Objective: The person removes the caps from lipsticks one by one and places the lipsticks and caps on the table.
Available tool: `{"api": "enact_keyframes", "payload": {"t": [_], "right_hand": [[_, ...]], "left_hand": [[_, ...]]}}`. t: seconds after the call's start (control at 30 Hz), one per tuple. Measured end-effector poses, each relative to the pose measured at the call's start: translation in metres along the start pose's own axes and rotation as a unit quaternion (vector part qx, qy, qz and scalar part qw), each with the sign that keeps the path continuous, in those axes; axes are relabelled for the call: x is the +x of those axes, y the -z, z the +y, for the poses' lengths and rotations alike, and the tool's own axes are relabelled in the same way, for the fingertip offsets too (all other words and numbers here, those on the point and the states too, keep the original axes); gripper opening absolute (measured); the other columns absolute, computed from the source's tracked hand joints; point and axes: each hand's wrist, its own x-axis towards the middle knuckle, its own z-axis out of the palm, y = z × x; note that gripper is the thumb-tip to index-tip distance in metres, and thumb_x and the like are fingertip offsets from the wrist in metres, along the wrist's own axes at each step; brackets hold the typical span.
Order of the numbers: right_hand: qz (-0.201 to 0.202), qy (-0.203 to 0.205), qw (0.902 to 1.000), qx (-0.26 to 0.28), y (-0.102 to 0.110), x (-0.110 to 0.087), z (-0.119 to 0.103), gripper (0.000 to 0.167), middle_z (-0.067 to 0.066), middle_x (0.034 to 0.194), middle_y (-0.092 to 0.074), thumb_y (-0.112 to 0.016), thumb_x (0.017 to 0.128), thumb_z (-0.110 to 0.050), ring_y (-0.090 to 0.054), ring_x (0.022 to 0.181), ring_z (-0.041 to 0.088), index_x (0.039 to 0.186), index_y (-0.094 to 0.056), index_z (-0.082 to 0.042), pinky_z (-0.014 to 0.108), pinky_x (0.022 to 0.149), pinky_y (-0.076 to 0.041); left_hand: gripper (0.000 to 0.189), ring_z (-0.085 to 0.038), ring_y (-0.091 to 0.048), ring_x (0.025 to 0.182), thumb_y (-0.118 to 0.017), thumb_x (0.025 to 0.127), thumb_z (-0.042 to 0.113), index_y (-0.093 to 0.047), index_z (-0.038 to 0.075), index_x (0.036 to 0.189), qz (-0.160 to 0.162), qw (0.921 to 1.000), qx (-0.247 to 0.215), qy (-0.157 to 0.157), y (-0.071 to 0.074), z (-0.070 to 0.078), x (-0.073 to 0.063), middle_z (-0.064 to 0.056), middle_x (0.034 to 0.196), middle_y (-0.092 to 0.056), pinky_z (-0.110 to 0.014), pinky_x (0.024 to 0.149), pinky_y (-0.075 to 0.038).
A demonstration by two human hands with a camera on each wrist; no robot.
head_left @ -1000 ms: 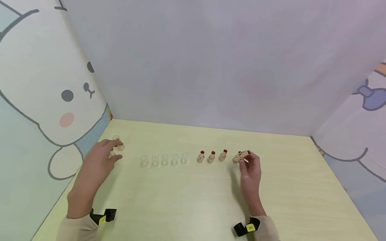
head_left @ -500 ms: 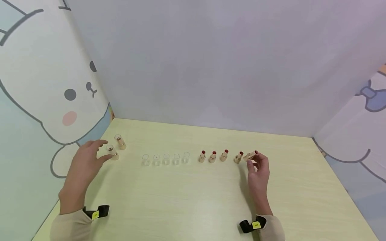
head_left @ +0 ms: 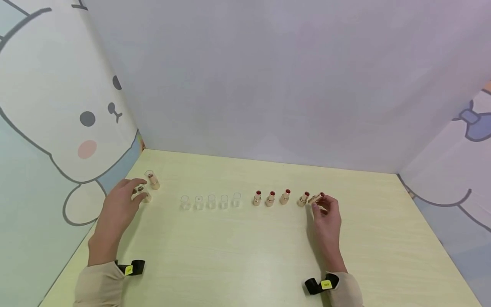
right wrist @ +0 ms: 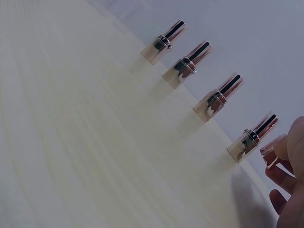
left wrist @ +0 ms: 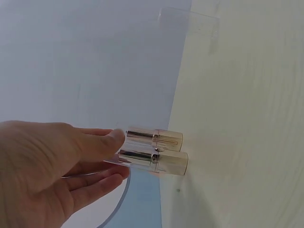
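At the far left of the table, my left hand (head_left: 119, 202) curls its thumb and fingers round the clear cap of a gold lipstick (left wrist: 171, 162). A second capped lipstick (head_left: 154, 182) stands upright just behind it. On the right side, my right hand (head_left: 327, 219) pinches an uncapped gold lipstick (head_left: 316, 198), tilted with its red tip up to the right. Its lower end is close beside the end lipstick (head_left: 303, 199) of a standing row; contact cannot be told. Several uncapped lipsticks make up that row, among them a leftmost lipstick (head_left: 257, 198).
Several clear caps (head_left: 211, 202) stand in a row on the pale yellow table (head_left: 222, 256), between the left hand and the lipstick row. A grey backdrop (head_left: 261, 85) rises behind the table. Cartoon-printed cloth (head_left: 50, 106) borders the left side.
My left hand drew back leftward from the near capped lipstick, then came back round it. My right hand shifted a little right with its lipstick, showing the row's end lipstick more clearly.
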Motion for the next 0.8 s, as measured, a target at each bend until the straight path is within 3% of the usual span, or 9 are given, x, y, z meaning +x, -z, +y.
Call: {"api": "enact_keyframes", "payload": {"t": [0.37, 0.63, 0.8], "right_hand": [[0.006, -0.021, 0.999, -0.038, -0.0004, 0.0019, -0.0002, 0.037, 0.022, 0.135, -0.062, -0.061, 0.104, -0.004, -0.06, 0.122, 0.032, 0.139, -0.049, 0.003, 0.008, 0.087, -0.041], [0.01, -0.026, 0.9977, -0.062, -0.0002, 0.0023, 0.0017, 0.035, 0.024, 0.127, -0.063, -0.061, 0.102, -0.001, -0.06, 0.116, 0.035, 0.135, -0.051, 0.006, 0.03, 0.097, -0.044], [0.001, -0.027, 0.9976, -0.064, 0.0, 0.0012, 0.003, 0.035, 0.024, 0.129, -0.061, -0.06, 0.103, -0.003, -0.06, 0.118, 0.036, 0.135, -0.05, 0.006, 0.021, 0.093, -0.042]], "left_hand": [[0.025, -0.043, -0.064, 0.094, -0.068, 0.096, -0.002, -0.066, 0.003, 0.12, 0.025, 0.9997, 0.002, 0.0, -0.0041, -0.0004, 0.0003, -0.025, 0.109, -0.064, -0.057, 0.072, -0.052], [0.024, -0.043, -0.065, 0.094, -0.067, 0.096, -0.002, -0.066, 0.003, 0.12, 0.022, 0.9997, 0.003, -0.003, -0.0017, 0.001, -0.0001, -0.025, 0.108, -0.064, -0.057, 0.073, -0.053], [0.024, -0.044, -0.066, 0.094, -0.068, 0.096, -0.002, -0.066, 0.001, 0.12, 0.023, 0.9997, 0.004, -0.001, 0.0016, 0.0048, -0.0016, -0.026, 0.108, -0.064, -0.057, 0.073, -0.053]]}}
